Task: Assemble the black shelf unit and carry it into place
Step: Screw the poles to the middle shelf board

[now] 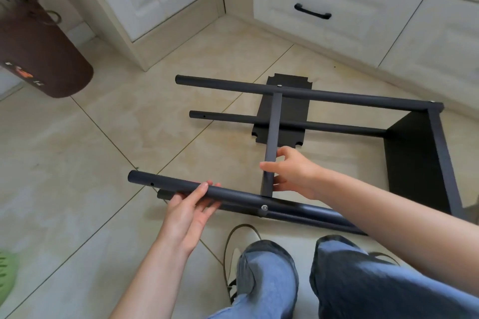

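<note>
1. The black shelf unit [425,153] is lying on its side on the tiled floor [77,163], right in front of the person's knees, with its open pole ends pointing towards the brown bag [39,59] on the left.
2. It is looking like thin metal tube and sheet: stiff, hard, probably light enough for one person, but awkward and rattly while half built. The painted poles are likely sliding easily in a loose hold.
3. One flat shelf panel [285,114] is lying loose on the floor under the frame, so I am judging the build unfinished.
4. The safest places to take hold are appearing to be the long poles near the screwed joints, where the frame is flexing least.
5. The left hand [191,204] is cupping the near pole [207,193] from below, fingers [204,186] curling loosely over it, a half-open steadying hold rather than a clench.
6. The right hand [290,172] is pinching the cross bar [272,142] between thumb and fingers, just above where it is meeting the near pole by a silver screw [264,206].
</note>
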`<act>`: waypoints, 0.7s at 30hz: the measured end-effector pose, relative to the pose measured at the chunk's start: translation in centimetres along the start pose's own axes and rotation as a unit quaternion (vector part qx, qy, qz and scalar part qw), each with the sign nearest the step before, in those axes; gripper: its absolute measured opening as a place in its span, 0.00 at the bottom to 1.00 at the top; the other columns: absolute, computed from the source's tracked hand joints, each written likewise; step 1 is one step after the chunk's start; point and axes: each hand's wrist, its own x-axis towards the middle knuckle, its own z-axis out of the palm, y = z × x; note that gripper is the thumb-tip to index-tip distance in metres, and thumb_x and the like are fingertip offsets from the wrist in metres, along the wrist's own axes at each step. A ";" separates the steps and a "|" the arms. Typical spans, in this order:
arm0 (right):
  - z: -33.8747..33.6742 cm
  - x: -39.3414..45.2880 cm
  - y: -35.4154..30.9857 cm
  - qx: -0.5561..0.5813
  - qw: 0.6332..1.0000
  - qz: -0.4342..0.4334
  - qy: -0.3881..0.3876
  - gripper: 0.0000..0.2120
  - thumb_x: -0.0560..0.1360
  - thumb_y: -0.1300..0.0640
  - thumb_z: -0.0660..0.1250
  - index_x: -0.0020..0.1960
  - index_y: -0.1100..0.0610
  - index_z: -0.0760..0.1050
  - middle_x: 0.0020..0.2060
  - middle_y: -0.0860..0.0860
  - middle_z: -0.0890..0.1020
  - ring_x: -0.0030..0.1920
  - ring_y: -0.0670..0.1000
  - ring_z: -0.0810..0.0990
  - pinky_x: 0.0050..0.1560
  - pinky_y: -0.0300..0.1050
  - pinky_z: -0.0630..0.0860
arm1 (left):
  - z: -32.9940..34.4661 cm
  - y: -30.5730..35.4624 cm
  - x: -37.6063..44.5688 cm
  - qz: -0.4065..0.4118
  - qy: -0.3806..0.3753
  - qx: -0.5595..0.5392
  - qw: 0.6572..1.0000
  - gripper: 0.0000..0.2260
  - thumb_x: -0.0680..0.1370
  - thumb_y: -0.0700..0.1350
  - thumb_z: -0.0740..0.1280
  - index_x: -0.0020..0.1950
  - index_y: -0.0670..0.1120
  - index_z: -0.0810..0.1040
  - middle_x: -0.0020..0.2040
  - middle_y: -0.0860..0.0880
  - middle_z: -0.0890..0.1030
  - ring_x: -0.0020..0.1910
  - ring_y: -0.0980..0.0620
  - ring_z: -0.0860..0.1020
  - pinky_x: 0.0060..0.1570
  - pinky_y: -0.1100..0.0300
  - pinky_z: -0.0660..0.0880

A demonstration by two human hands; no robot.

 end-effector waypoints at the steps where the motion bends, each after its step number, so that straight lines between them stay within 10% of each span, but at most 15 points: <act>1: -0.2 -0.1 -0.3 -0.008 1.000 -0.006 0.012 0.26 0.77 0.57 0.71 0.70 0.55 0.63 0.51 0.53 0.75 0.50 0.54 0.81 0.40 0.45 0.81 | 0.3 0.3 -0.2 0.011 -0.014 0.003 1.000 0.12 0.81 0.32 0.64 0.64 0.37 0.71 0.50 0.38 0.82 0.51 0.41 0.85 0.40 0.51 0.84; 18: -4.1 -7.2 -7.9 0.134 0.989 -0.046 0.030 0.15 0.75 0.67 0.70 0.45 0.53 0.66 0.46 0.54 0.73 0.44 0.56 0.81 0.30 0.45 0.80 | 9.9 8.5 -7.9 0.218 -0.178 0.129 0.951 0.15 0.74 0.38 0.71 0.58 0.45 0.71 0.47 0.43 0.86 0.53 0.42 0.85 0.47 0.46 0.83; 21: -5.2 -9.3 -9.2 0.184 0.981 -0.069 0.000 0.15 0.76 0.68 0.68 0.56 0.59 0.66 0.46 0.54 0.72 0.51 0.59 0.81 0.48 0.55 0.83 | 12.7 9.9 -10.6 0.263 -0.208 0.159 0.929 0.14 0.77 0.37 0.70 0.58 0.47 0.71 0.49 0.43 0.85 0.51 0.43 0.86 0.46 0.48 0.83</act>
